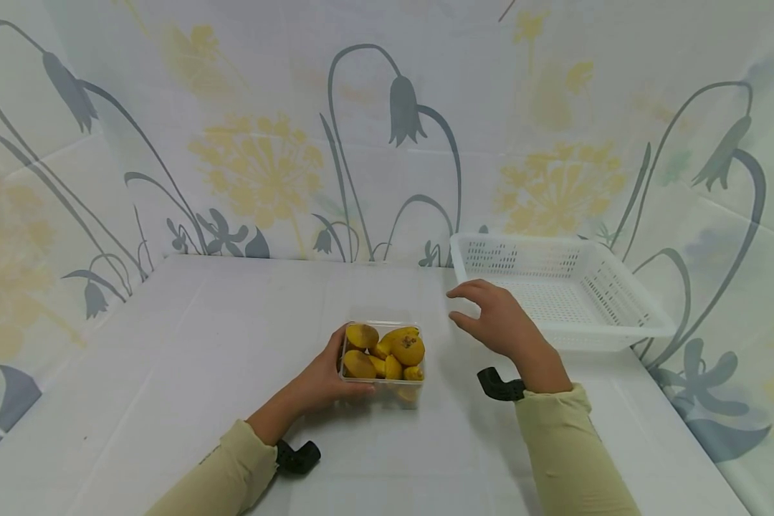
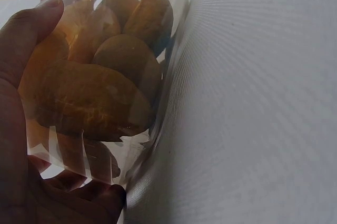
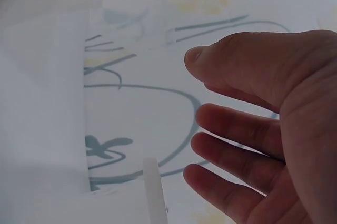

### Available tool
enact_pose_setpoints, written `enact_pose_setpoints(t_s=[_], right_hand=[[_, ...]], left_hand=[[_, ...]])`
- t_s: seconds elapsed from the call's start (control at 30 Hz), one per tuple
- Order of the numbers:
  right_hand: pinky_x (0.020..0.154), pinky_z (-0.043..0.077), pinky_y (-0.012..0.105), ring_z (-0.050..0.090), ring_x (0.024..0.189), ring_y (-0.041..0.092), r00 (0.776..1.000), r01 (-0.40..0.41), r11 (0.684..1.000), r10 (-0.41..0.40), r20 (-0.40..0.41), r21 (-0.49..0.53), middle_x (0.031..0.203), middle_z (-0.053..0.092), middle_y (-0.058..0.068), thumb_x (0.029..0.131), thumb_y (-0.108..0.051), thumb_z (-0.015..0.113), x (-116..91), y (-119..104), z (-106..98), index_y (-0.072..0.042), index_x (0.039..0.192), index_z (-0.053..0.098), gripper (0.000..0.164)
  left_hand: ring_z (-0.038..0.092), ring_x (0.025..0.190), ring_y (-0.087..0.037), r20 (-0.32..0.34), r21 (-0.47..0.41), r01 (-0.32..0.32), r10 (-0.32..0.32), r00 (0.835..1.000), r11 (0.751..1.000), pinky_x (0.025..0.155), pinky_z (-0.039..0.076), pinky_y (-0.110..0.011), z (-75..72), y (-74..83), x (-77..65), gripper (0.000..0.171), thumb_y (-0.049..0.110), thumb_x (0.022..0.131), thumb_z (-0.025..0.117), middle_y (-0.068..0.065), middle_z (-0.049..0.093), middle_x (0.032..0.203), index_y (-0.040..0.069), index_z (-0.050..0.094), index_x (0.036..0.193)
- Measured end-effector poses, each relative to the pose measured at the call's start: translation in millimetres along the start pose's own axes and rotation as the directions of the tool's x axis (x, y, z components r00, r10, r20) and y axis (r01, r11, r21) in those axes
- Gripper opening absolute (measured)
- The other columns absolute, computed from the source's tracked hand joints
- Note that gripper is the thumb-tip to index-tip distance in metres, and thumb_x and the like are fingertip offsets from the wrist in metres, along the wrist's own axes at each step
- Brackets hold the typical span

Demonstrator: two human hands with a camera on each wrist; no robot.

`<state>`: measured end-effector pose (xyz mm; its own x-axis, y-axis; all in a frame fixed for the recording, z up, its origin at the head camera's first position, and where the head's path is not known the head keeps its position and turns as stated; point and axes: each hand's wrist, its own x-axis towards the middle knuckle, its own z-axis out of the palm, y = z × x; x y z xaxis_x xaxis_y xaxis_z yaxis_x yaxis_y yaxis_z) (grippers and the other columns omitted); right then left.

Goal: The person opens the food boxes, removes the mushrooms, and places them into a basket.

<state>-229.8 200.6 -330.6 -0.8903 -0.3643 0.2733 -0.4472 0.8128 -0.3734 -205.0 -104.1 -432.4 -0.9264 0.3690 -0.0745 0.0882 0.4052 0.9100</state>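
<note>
My left hand (image 1: 329,376) grips the left side of a clear plastic box (image 1: 382,381). The thumb lies along its near wall, and the other fingers go round its left and far side, partly hidden. Several yellow fruits with brownish marks (image 1: 408,350) fill the box up to its rim; through its wall in the left wrist view, more rounded fruits (image 2: 95,98) show stacked. To the right of the box, my right hand (image 1: 498,321) hovers over the table with thumb and fingers apart, loosely bent and holding nothing. In the right wrist view its fingers (image 3: 237,124) are spread.
A white perforated plastic basket (image 1: 619,333) stands at the back right of the white-covered table (image 1: 232,308), just beyond my right hand. Behind the table hangs a cloth (image 1: 374,179) printed with grey and yellow flowers. A black wrist strap piece (image 1: 499,385) sticks out from each wrist.
</note>
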Motion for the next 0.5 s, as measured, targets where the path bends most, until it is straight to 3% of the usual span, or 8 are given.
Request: enact_pose_setpoints(t_s=[0.5], right_hand=[[0.096,0.050,0.047,0.059,0.116,0.029,0.998,0.062,0.998,-0.062,0.030,0.005,0.127,0.061,0.008,0.090,-0.022,0.069,0,-17,9,-0.014,0.120,0.067,0.031]], left_hand=[[0.029,0.145,-0.029,-0.005,0.000,0.000,0.000,1.000,1.000,0.117,0.025,-0.054,0.0,-1.1,0.1,0.120,0.042,0.069,0.087,-0.006,0.025,0.159,0.025,0.006,0.156]])
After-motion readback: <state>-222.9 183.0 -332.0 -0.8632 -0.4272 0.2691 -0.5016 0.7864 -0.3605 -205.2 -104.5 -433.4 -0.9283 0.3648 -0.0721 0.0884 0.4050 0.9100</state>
